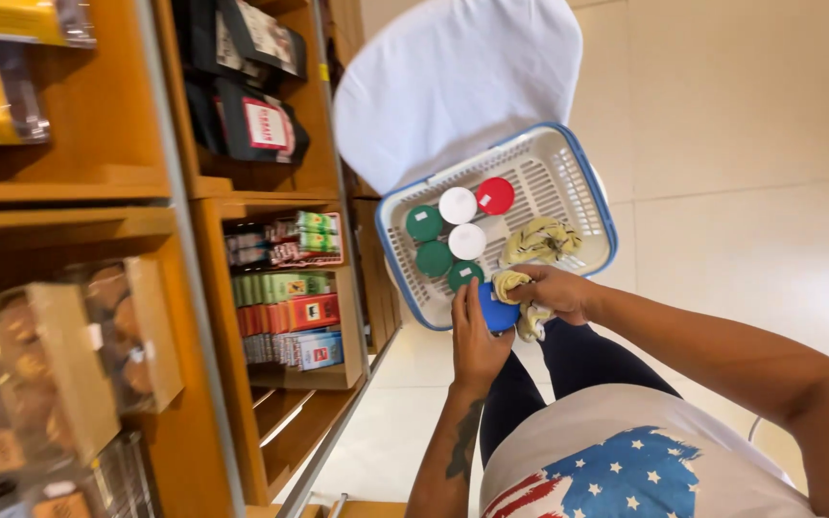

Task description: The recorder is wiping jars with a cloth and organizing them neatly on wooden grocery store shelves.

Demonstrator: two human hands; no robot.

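While both hands meet at basket (582, 182) near rim: left hand (477, 336) and right hand (554, 291) clamped together on blue lid (497, 312), jar beneath hidden. Basket holds three green lids (424, 223), two white lids (458, 204), one red lid (495, 196), two yellow patterned cloths (541, 240). Shelf goods (285, 307) blurred.

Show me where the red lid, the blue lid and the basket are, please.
red lid (495, 196), head view, centre of its top.
blue lid (498, 314), head view, its visible face between the hands.
basket (595, 192), head view, blue rim on the right side.
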